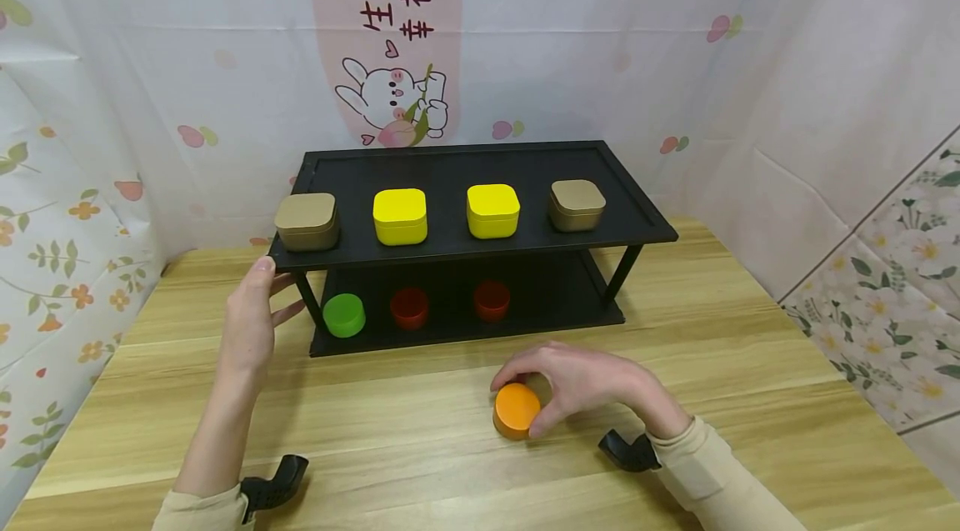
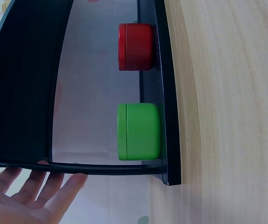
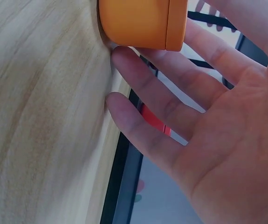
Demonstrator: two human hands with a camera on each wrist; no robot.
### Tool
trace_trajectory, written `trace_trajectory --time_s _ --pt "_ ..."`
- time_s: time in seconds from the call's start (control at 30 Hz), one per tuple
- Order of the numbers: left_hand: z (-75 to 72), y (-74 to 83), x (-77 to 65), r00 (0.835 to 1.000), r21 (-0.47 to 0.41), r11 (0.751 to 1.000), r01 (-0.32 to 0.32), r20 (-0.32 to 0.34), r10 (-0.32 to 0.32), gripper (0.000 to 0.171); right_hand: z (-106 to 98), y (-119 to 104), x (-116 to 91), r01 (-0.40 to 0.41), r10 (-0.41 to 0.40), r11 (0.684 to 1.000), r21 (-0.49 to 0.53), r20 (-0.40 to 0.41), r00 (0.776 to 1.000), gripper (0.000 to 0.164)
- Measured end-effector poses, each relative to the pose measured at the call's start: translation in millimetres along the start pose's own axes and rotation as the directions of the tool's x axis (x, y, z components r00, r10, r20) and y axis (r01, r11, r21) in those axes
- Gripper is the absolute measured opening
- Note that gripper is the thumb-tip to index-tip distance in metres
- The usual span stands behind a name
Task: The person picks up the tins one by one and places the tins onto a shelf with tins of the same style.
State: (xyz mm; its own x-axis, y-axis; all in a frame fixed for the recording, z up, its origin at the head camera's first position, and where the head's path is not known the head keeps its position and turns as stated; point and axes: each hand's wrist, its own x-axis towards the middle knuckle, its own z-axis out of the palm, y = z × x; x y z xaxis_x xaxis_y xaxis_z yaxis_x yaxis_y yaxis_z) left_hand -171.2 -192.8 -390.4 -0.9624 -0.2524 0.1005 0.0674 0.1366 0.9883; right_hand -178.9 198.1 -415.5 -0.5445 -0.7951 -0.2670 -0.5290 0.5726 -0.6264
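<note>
A black two-tier shelf (image 1: 450, 249) stands at the back of the table. At its left end my left hand (image 1: 251, 318) touches the frame near the upper corner, fingers (image 2: 68, 191) fairly straight along the end bar. On the tabletop in front, my right hand (image 1: 573, 381) holds a round orange tin (image 1: 516, 410) between thumb and fingers. The right wrist view shows the same orange tin (image 3: 140, 23) upright, with the lower fingers (image 3: 143, 126) spread beside it. The thumb's contact is partly hidden there.
On the upper tier sit two tan square tins (image 1: 307, 222) at the ends and two yellow square tins (image 1: 401, 217) between them. Below are a green round tin (image 1: 344, 316) and two red round tins (image 1: 409, 308). Patterned cloth (image 1: 825, 97) hangs behind and beside the table.
</note>
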Motion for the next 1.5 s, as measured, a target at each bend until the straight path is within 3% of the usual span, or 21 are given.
trace_trajectory --time_s 0.87,1.5 --pt "0.4 0.0 -0.4 1.000 -0.025 1.000 -0.002 0.002 0.002 0.047 0.5 0.1 0.3 0.008 -0.008 1.000 0.015 -0.013 1.000 0.051" --pt "0.0 -0.7 -0.6 1.000 -0.007 1.000 0.002 -0.003 -0.002 0.046 -5.7 4.5 -5.1 0.007 -0.008 1.000 -0.009 -0.119 0.993 0.052"
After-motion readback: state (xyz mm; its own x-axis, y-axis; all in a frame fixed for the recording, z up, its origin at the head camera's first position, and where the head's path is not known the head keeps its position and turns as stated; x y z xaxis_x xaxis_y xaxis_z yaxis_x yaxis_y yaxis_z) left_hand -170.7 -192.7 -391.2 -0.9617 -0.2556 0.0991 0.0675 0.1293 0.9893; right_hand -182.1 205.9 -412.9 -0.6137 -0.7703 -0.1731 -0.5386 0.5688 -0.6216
